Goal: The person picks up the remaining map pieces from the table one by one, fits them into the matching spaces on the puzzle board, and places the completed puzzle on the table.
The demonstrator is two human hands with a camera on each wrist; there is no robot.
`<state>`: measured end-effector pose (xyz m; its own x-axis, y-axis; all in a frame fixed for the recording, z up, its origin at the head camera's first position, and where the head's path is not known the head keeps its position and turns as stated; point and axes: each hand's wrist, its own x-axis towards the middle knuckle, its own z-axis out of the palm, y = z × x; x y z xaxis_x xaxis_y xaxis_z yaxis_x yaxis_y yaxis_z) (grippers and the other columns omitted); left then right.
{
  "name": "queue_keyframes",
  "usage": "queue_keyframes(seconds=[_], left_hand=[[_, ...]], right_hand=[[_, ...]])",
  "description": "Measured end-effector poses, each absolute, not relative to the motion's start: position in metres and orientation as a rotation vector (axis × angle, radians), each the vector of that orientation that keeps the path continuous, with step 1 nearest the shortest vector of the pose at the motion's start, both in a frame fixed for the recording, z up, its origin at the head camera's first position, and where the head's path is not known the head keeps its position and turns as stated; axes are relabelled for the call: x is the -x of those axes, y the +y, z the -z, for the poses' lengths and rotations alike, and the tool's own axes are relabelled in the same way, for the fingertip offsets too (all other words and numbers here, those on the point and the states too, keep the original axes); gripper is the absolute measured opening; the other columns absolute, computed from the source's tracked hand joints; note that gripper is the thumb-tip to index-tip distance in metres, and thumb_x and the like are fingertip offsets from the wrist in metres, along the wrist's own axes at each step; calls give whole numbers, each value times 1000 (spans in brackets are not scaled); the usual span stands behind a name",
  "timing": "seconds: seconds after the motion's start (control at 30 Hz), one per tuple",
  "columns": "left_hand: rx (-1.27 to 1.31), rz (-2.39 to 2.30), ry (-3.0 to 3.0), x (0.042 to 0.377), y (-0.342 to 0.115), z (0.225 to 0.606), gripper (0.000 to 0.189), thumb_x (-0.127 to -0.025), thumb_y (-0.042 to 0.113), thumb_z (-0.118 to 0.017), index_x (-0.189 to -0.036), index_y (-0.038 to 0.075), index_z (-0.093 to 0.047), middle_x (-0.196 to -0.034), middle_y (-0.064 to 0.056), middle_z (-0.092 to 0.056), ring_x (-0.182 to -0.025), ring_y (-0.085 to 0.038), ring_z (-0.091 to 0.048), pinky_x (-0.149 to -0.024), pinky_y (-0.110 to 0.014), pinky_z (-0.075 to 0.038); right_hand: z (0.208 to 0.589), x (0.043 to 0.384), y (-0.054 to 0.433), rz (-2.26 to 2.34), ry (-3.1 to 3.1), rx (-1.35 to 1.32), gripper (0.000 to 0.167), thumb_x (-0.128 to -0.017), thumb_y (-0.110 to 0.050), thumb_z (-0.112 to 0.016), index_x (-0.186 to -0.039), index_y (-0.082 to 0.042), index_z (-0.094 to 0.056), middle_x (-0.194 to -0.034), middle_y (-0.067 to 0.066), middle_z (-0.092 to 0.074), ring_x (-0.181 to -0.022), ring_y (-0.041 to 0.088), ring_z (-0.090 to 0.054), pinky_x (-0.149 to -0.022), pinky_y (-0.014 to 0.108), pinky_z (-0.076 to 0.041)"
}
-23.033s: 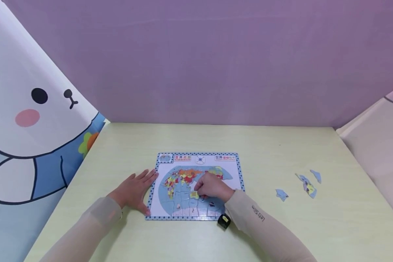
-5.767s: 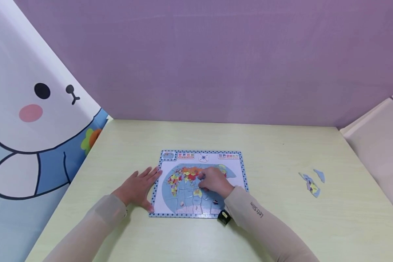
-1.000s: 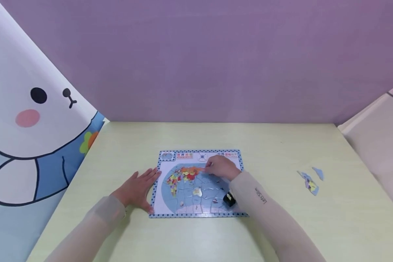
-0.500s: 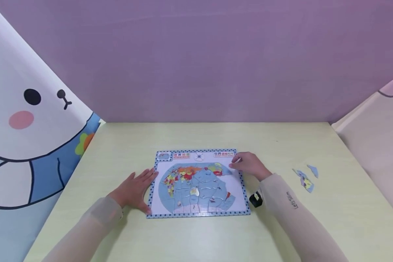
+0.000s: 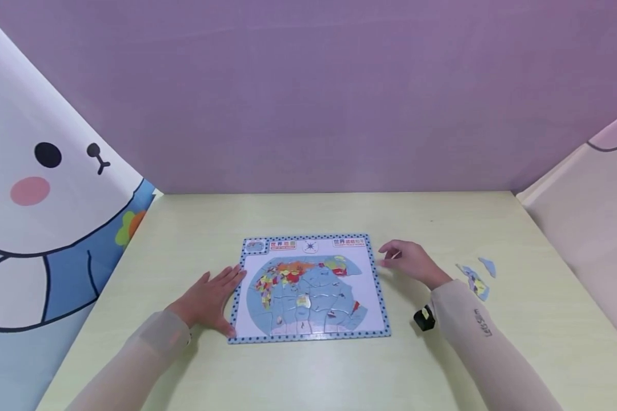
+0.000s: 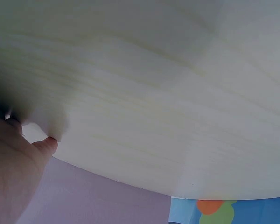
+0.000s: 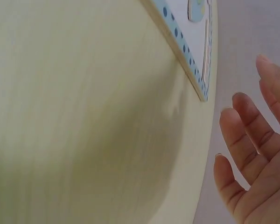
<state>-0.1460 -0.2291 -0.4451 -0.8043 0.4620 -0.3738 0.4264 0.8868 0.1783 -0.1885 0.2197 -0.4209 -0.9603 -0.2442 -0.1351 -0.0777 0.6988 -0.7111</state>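
A world map jigsaw puzzle (image 5: 308, 297) lies on the table in a white tray board with a blue dotted border (image 5: 308, 338). Part of the map's right side shows bare white. Spread flat, my left hand (image 5: 205, 301) rests on the board's left edge; in the left wrist view its thumb (image 6: 47, 145) shows at the lower left. Just past the board's right edge, my right hand (image 5: 410, 262) hovers over the table with loosely bent fingers and nothing in them, as the right wrist view confirms. Further right lie a multicoloured puzzle piece (image 5: 478, 286) and a small blue puzzle piece (image 5: 488, 266).
The pale wooden table (image 5: 308, 377) runs back to a purple cloth backdrop (image 5: 329, 103). A cartoon-printed cloth (image 5: 41, 228) hangs at the left, a whitish one (image 5: 591, 228) at the right. A small black device (image 5: 424, 318) sits by the right wrist.
My right hand has moved right, off the puzzle and past the board's edge. Since the earliest frame, a loose blue piece has left the table and the map's middle has filled in. Left hand stays put.
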Motion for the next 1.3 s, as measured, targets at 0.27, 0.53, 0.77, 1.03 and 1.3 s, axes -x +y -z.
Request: queue_keyframes(seconds=[0.27, 0.53, 0.77, 1.03, 1.3], left_hand=[[-638, -126, 2633, 146, -229, 444, 128, -55, 70, -77, -151, 4, -23, -156, -16, -23, -143, -38, -15, -107, -68, -13], [-670, -105, 2634, 145, -227, 441, 128, -56, 72, -75, -151, 3, -23, -156, -16, -22, -143, -38, -15, -107, -67, -14], [-689, -126, 2664, 142, -228, 442, 129, -55, 73, -75, -150, 1, -24, -156, -18, -24, -143, -39, -16, -107, -68, -14], [-716, -151, 2683, 141, -228, 444, 129, -55, 73, -74, -149, 0, -25, -155, -20, -25, -142, -40, -18, -106, -69, -15], [-726, -120, 2694, 138, -227, 442, 129, -55, 73, -75, -149, 0, -26, -154, -20, -26, -142, -40, -20, -106, -69, -16]], right_hand=[[421, 185, 231, 1122, 2689, 282, 28, -88, -7, -68, -112, 6, -62, -94, 11, -64, -92, 30, -61, -80, 43, -51], [425, 181, 248, 1090, 2697, 276, 28, -89, -8, -67, -112, 6, -62, -94, 12, -64, -93, 32, -61, -81, 44, -50], [423, 176, 267, 1059, 2692, 250, 30, -89, -9, -66, -114, 6, -61, -96, 13, -64, -94, 33, -61, -82, 46, -50], [425, 166, 289, 1079, 2718, 227, 32, -89, -12, -67, -114, 6, -60, -97, 13, -65, -92, 31, -62, -77, 39, -52], [429, 161, 297, 1080, 2718, 201, 37, -89, -22, -69, -114, 4, -61, -96, 10, -64, -90, 27, -61, -75, 35, -50]])
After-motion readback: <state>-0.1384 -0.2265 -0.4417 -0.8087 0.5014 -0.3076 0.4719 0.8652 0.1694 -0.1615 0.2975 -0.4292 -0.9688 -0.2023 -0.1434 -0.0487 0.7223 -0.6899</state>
